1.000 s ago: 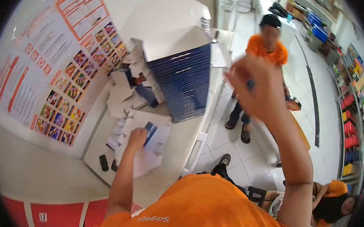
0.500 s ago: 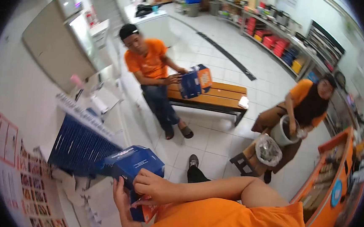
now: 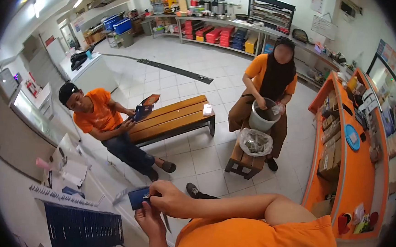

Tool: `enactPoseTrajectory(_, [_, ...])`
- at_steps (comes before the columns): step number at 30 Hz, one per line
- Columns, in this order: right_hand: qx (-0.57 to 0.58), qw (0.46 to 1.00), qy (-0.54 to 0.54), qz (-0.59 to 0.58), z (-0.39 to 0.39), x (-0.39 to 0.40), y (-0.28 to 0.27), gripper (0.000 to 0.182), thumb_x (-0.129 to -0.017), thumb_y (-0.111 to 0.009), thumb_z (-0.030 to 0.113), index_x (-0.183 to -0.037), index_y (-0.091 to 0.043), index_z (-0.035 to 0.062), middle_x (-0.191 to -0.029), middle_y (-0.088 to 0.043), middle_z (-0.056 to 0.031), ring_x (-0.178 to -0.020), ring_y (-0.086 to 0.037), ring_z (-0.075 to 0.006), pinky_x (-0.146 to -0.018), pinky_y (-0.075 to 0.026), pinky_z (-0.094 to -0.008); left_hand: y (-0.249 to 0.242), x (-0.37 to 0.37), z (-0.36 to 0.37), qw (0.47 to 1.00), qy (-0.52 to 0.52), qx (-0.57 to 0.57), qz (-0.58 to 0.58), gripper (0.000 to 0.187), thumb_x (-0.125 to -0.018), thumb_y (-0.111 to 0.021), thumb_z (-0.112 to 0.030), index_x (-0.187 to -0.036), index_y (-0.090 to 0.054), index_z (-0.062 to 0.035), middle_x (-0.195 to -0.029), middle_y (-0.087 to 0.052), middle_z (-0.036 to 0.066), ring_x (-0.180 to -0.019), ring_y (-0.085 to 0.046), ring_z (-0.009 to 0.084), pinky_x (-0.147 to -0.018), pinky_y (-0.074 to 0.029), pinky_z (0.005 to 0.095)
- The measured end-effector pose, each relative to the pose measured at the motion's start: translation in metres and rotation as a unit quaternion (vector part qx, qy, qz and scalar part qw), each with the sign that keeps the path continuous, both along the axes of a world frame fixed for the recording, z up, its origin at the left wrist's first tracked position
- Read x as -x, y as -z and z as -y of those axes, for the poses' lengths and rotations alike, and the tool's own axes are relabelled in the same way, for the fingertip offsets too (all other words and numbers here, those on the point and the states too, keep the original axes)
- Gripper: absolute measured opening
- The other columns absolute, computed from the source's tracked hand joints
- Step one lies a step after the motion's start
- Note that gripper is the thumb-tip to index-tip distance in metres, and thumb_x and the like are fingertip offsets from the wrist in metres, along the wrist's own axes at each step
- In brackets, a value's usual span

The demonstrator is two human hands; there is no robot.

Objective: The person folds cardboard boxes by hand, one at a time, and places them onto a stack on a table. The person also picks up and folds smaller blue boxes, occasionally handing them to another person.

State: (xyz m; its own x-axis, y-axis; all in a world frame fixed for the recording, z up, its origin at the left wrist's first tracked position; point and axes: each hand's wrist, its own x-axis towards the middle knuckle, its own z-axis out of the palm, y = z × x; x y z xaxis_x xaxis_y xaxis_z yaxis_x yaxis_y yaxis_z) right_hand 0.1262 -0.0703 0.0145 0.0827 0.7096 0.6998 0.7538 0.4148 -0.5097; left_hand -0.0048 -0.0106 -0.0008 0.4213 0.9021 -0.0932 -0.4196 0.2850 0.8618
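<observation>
A dark blue cardboard box (image 3: 136, 198) is in front of my body, seen at a narrow angle, so most of its shape is hidden. My right hand (image 3: 170, 197) pinches its near edge from above. Below it, my left hand (image 3: 150, 219) grips the lower edge, thumb raised against the card. At the lower left, close to my left hand, stands a row of flat blue cartons (image 3: 82, 229) packed side by side.
A seated co-worker (image 3: 100, 112) on a wooden bench (image 3: 175, 117) handles a blue and orange carton (image 3: 143, 111). Another person (image 3: 274, 78) reaches into a white bucket (image 3: 262, 121) behind a plastic-lined container (image 3: 255, 142). An orange shelf counter (image 3: 329, 178) stands at right.
My view has swung to the right and up. The box in my hands has turned from its broad side to a narrow one. The seated co-worker's carton has tipped over and lowered.
</observation>
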Motion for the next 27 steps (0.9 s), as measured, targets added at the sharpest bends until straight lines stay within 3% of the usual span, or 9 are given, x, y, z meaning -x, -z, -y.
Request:
enactPoseTrajectory(2, [0.001, 0.995, 0.082, -0.058, 0.007, 0.001, -0.001, 0.020, -0.079, -0.072, 0.016, -0.091, -0.061, 0.0050, -0.102, -0.058, -0.0145, -0.100, -0.057, -0.0368, -0.092, -0.043, -0.0504, -0.014, -0.011, 0.004, 0.999, 0.021, 0.019, 0.027, 0.015, -0.101, -0.065, -0.017, -0.105, -0.064, -0.0022, -0.100, -0.072, 0.008, -0.087, -0.070, 0.0174, -0.074, -0.056, 0.0294])
enactPoseTrajectory(6, [0.035, 0.995, 0.033, -0.084, 0.027, -0.024, -0.007, 0.043, -0.092, -0.069, 0.028, -0.125, -0.050, 0.0074, -0.133, -0.046, -0.0250, -0.123, -0.045, -0.0402, -0.106, -0.034, -0.0513, -0.008, 0.014, -0.018, 0.969, 0.139, -0.124, -0.161, 0.020, -0.098, -0.063, -0.009, -0.117, -0.064, -0.0005, -0.106, -0.071, 0.008, -0.094, -0.069, 0.0181, -0.082, -0.056, 0.0324])
enactPoseTrajectory(8, [0.011, 0.998, 0.010, -0.060, 0.038, -0.040, -0.013, 0.053, -0.100, -0.062, 0.039, -0.138, -0.041, 0.0088, -0.147, -0.036, -0.0278, -0.135, -0.036, -0.0398, -0.113, -0.029, -0.0497, -0.026, 0.034, -0.029, 0.737, 0.406, -0.311, -0.442, 0.020, -0.093, -0.067, -0.006, -0.112, -0.066, -0.0005, -0.088, -0.074, 0.012, -0.081, -0.067, 0.0147, -0.074, -0.051, 0.0293])
enactPoseTrajectory(9, [0.079, 0.988, -0.050, -0.126, 0.039, -0.044, 0.001, 0.052, -0.101, -0.059, 0.042, -0.136, -0.042, 0.0074, -0.146, -0.038, -0.0277, -0.135, -0.037, -0.0393, -0.113, -0.029, -0.0494, -0.013, 0.035, -0.028, 0.772, 0.389, -0.376, -0.334, 0.021, -0.090, -0.068, -0.004, -0.110, -0.065, -0.0008, -0.084, -0.073, 0.014, -0.078, -0.066, 0.0149, -0.073, -0.052, 0.0318])
enactPoseTrajectory(10, [0.145, 0.965, -0.109, -0.191, 0.040, -0.047, 0.012, 0.052, -0.102, -0.056, 0.045, -0.134, -0.044, 0.0060, -0.145, -0.039, -0.0276, -0.135, -0.039, -0.0389, -0.113, -0.029, -0.0490, -0.004, 0.042, -0.017, 0.843, 0.353, -0.233, -0.332, 0.015, -0.089, -0.070, -0.002, -0.104, -0.067, -0.0002, -0.081, -0.073, 0.012, -0.075, -0.065, 0.0128, -0.069, -0.052, 0.0297])
enactPoseTrajectory(14, [0.451, 0.854, -0.242, -0.094, 0.058, -0.031, -0.011, 0.032, -0.100, -0.060, 0.032, -0.112, -0.050, 0.0037, -0.102, -0.063, -0.0234, -0.095, -0.060, -0.0392, -0.084, -0.047, -0.0462, 0.003, 0.059, 0.002, 0.899, 0.278, -0.147, -0.304, 0.012, -0.087, -0.075, 0.001, -0.097, -0.068, 0.0013, -0.079, -0.071, 0.007, -0.074, -0.064, 0.0096, -0.067, -0.050, 0.0249])
enactPoseTrajectory(18, [0.316, 0.927, -0.100, -0.175, 0.056, -0.021, 0.024, 0.025, -0.095, -0.066, 0.023, -0.107, -0.054, 0.0046, -0.093, -0.064, -0.0231, -0.086, -0.062, -0.0418, -0.077, -0.048, -0.0454, 0.010, 0.076, 0.013, 0.932, 0.217, -0.130, -0.258, 0.014, -0.085, -0.078, 0.000, -0.096, -0.069, 0.0040, -0.081, -0.070, 0.007, -0.073, -0.064, 0.0093, -0.068, -0.050, 0.0228])
enactPoseTrajectory(22, [0.396, 0.857, -0.242, -0.224, 0.064, -0.015, 0.012, 0.031, -0.091, -0.072, 0.023, -0.108, -0.054, 0.0046, -0.086, -0.067, -0.0192, -0.080, -0.064, -0.0324, -0.073, -0.048, -0.0414, -0.001, 0.075, 0.022, 0.914, 0.239, -0.177, -0.275, 0.014, -0.085, -0.078, -0.001, -0.097, -0.071, 0.0047, -0.081, -0.071, 0.007, -0.074, -0.065, 0.0095, -0.070, -0.051, 0.0233])
enactPoseTrajectory(27, [0.461, 0.837, -0.178, -0.234, 0.063, -0.014, 0.011, 0.026, -0.090, -0.076, 0.028, -0.092, -0.065, 0.0038, -0.095, -0.069, -0.0151, -0.088, -0.065, -0.0263, -0.080, -0.049, -0.0351, 0.004, 0.069, 0.024, 0.914, 0.248, -0.158, -0.281, 0.012, -0.083, -0.079, 0.000, -0.094, -0.075, 0.0022, -0.078, -0.070, 0.006, -0.072, -0.064, 0.0131, -0.065, -0.050, 0.0272])
